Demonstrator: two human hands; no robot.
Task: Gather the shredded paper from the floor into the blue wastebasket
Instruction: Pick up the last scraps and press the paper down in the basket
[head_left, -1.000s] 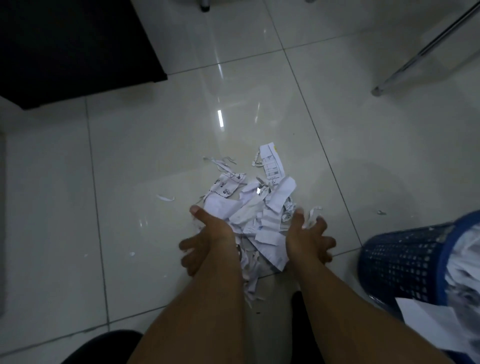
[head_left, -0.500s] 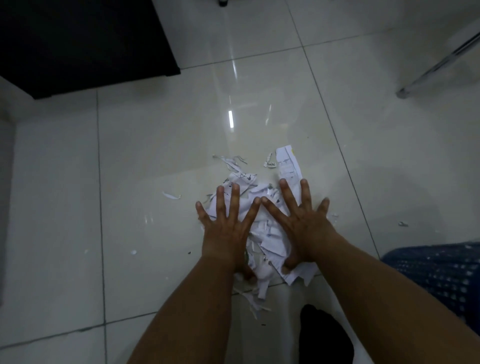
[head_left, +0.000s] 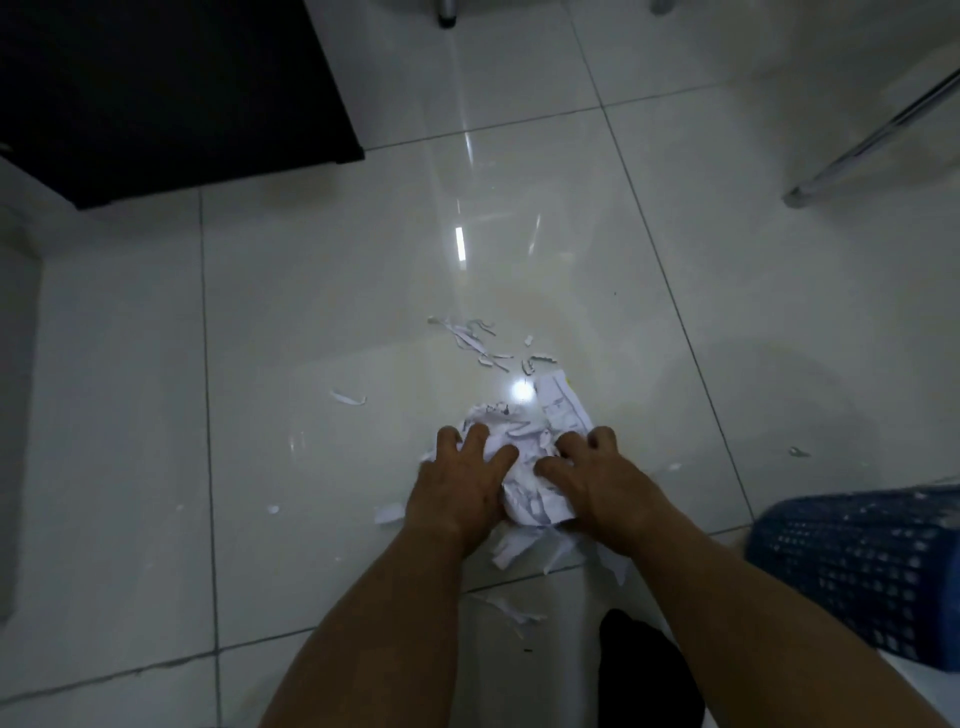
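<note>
On the glossy white tiled floor (head_left: 311, 312), just in front of the person, a heap of white shredded paper (head_left: 524, 470) lies bunched between two hands. The left hand (head_left: 462, 483) and the right hand (head_left: 592, 480) each close in from their own side, fingers curled down into the scraps and gripping them. A blue perforated plastic wastebasket (head_left: 857, 561) sits near the right forearm, apart from the heap, with only its wall in view. The paper looks very light, soft and springy, and it is likely to slide on the slick tile and shed pieces when lifted. The surest hold is probably a two-sided squeeze with fingertips tucked under the bottom edge. Loose white strips (head_left: 483, 343) lie beyond the heap, out of this grip, and would need their own sweep. A printed white slip (head_left: 563, 410) at the far edge shows faint ruled lines and print, too small to read; no brand is visible.
</note>
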